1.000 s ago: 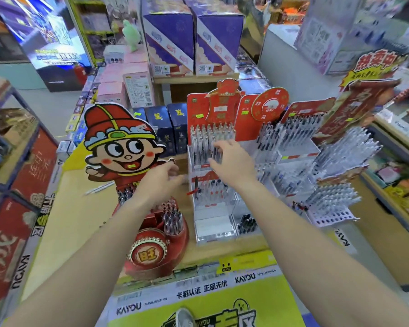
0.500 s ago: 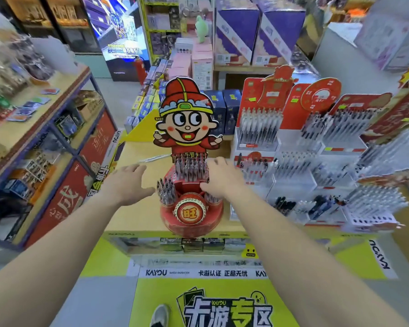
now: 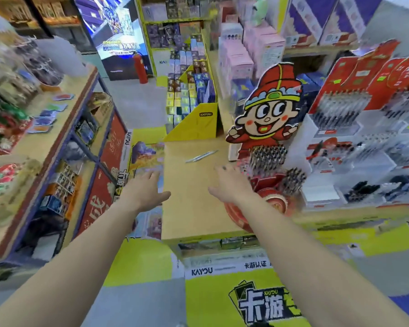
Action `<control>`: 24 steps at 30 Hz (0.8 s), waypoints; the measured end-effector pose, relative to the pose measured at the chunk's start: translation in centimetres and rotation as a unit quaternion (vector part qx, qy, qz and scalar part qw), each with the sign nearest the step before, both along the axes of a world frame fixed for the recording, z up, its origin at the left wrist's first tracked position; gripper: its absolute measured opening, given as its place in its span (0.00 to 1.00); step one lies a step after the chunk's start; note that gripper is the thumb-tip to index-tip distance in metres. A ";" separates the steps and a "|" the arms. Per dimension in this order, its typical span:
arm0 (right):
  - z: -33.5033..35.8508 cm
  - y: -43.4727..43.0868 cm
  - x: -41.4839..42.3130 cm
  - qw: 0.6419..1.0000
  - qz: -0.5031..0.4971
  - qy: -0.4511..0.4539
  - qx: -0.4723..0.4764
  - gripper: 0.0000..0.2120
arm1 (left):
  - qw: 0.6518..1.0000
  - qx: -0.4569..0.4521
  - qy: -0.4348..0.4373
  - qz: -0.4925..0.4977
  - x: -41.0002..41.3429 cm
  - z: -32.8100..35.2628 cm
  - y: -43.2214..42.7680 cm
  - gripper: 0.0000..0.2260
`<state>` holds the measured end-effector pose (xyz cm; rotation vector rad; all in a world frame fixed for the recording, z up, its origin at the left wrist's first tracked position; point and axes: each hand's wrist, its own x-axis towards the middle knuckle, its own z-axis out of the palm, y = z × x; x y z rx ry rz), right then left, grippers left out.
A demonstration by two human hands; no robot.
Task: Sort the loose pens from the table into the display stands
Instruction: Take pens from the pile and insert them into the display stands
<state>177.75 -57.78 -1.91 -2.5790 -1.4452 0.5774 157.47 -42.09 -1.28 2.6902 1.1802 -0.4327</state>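
Loose pale pens (image 3: 201, 156) lie on the wooden table (image 3: 189, 208), left of the red cartoon-boy pen stand (image 3: 267, 161), which holds several pens. White and red tiered display stands (image 3: 354, 147) full of pens fill the right side. My right hand (image 3: 232, 185) reaches forward over the table with fingers spread, empty, a short way in front of the loose pens. My left hand (image 3: 144, 192) hovers open at the table's left edge, holding nothing. The frame is blurred.
A yellow card display box (image 3: 196, 121) stands at the table's far end. A wooden shelf unit (image 3: 64, 128) with packaged goods runs along the left, an aisle of grey floor between. Pink and purple boxes are stacked behind.
My view has swung left, so the stands now sit at the right. My right hand left the cartoon stand and moved left toward the loose pens; my left hand stays open.
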 end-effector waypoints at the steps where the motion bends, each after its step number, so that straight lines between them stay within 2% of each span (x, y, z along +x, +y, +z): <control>1: -0.7 0.9 -0.7 1.000 -0.013 0.016 -0.005 0.35 | 1.000 -0.009 0.003 -0.009 -0.4 -0.4 1.2 0.37; 7: -5.2 5.6 -1.7 0.995 -0.067 0.071 -0.035 0.33 | 0.997 -0.063 0.004 -0.045 0.5 -4.0 7.9 0.38; 15: -14.0 14.7 3.7 0.980 -0.157 0.121 -0.030 0.31 | 0.989 -0.138 -0.031 -0.038 7.4 -11.5 16.0 0.37; 20: -19.5 21.1 8.3 0.975 -0.184 0.120 -0.018 0.25 | 0.983 -0.178 -0.041 -0.024 11.5 -16.7 20.8 0.34; 24: -22.7 24.8 10.9 0.971 -0.217 0.102 0.009 0.26 | 0.974 -0.219 -0.056 -0.021 14.2 -20.7 23.4 0.31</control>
